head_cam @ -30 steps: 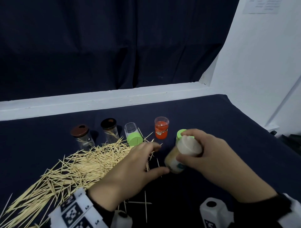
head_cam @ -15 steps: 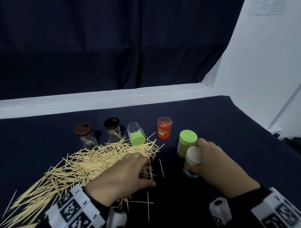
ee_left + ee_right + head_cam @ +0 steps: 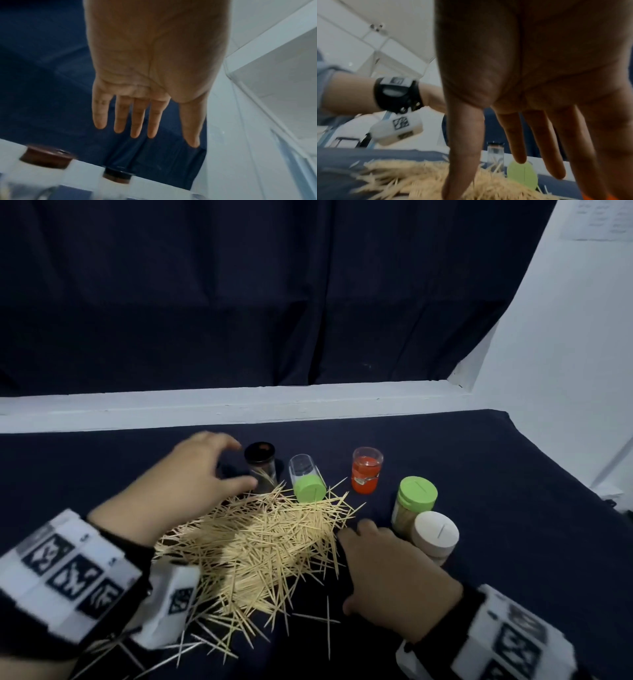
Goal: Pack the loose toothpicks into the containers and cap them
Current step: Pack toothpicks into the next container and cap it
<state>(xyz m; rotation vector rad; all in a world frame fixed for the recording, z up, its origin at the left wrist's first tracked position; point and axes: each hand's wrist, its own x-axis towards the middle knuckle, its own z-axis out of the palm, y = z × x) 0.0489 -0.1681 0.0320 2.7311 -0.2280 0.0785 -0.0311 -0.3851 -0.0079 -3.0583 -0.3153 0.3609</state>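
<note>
A big heap of loose toothpicks sprawls across the dark table; everything else sits around it. Behind the heap the left hand hovers, fingers spread and empty, near a dark-lidded jar. At the heap's right edge the right hand rests spread and empty, a white-capped container just beyond it. I'd say the jar comes next: grip its body, not the lid, and set it upright close to the heap.

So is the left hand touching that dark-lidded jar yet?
Apart. In the left wrist view the left hand has straight, spread fingers hanging above the dark-lidded jar, with blue cloth showing between them.
</note>
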